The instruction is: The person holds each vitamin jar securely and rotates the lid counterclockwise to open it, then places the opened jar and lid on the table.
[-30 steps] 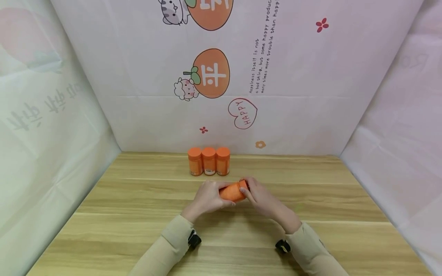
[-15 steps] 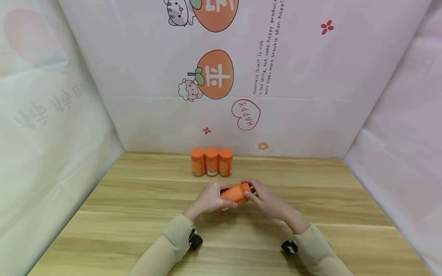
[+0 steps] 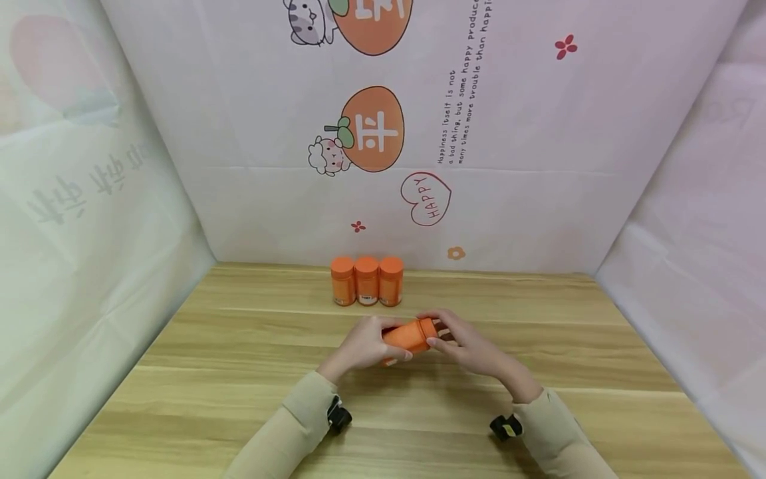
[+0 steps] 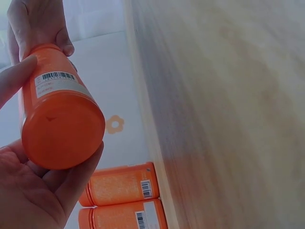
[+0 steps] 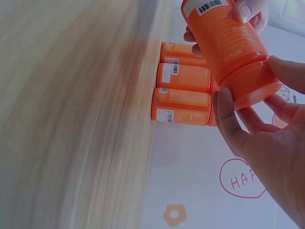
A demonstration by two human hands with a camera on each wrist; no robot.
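An orange plastic bottle (image 3: 405, 336) lies tilted between both hands over the table, its cap pointing right. My left hand (image 3: 362, 342) grips the body, thumb on the near side. In the left wrist view, the round base (image 4: 62, 131) faces the camera, below a white barcode label (image 4: 59, 82). Thumb and fingertips of my right hand (image 3: 475, 346) pinch around the ribless orange cap (image 5: 252, 83), with the palm apart from it. The cap sits on the bottle's neck in the right wrist view.
Behind the hands, three similar orange bottles (image 3: 367, 283) stand upright side by side near the back of the wooden table (image 3: 239, 372). A white printed sheet (image 3: 269, 199) rises behind them, and pale sheets line both sides.
My right hand has shifted slightly right and its fingers have moved out toward the cap's end, leaving more of the cap visible. The left hand keeps its grip. The head view has shifted slightly.
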